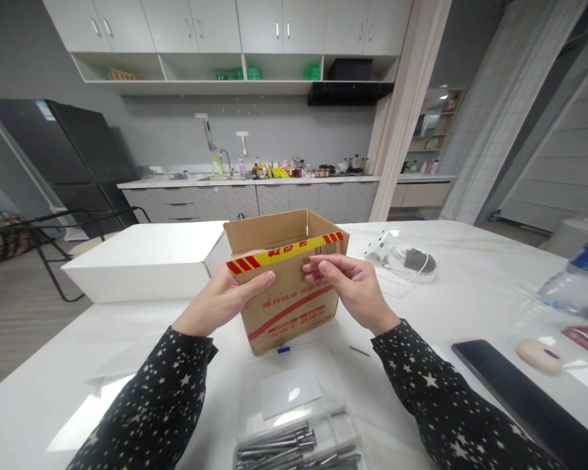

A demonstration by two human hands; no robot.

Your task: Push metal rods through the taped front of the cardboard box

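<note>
An open cardboard box (279, 307) with red print and a yellow-and-red tape strip stands on the white table. My left hand (213, 303) is closed on its front wall at the left, thumb outside and fingers behind the cardboard. Against the right part of the same wall, my right hand (357, 287) is pinched; whatever lies between its fingertips is too small to make out. Below the box is a clear plastic case (249, 388), its lid folded back, holding several long metal nails (277, 448). One loose nail (359, 351) lies beside it.
A white box (142, 281) sits left of the cardboard box. To the right are a coiled white cable (411, 261), a black phone-like slab (524, 398), a beige rounded case (539, 356) and a water bottle (578, 281). A kitchen counter (186, 179) runs behind.
</note>
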